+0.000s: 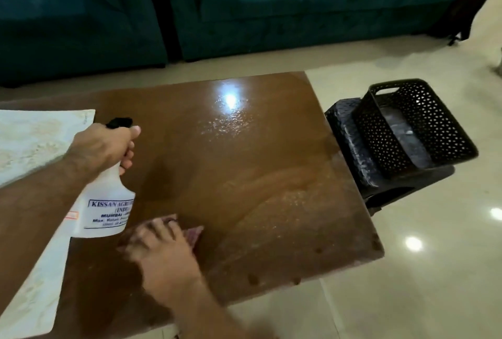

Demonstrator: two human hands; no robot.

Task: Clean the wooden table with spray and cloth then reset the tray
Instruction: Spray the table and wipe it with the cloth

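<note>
A brown wooden table [244, 154] fills the middle of the view, with wet streaks shining on its far and right parts. My left hand [106, 145] grips the neck of a white spray bottle [104, 208] with a black nozzle, held upright above the table's left side. My right hand [160, 249] presses flat on a reddish cloth [194, 232] near the table's front edge; the hand is blurred and covers most of the cloth. A black perforated basket tray [415, 124] rests tilted on a dark stool just past the table's right edge.
A pale patterned mat [32, 143] covers the table's left end. A dark teal sofa [244, 7] runs along the back. Glossy cream floor tiles [434, 270] surround the table. The dark stool [350, 137] stands close to the right edge.
</note>
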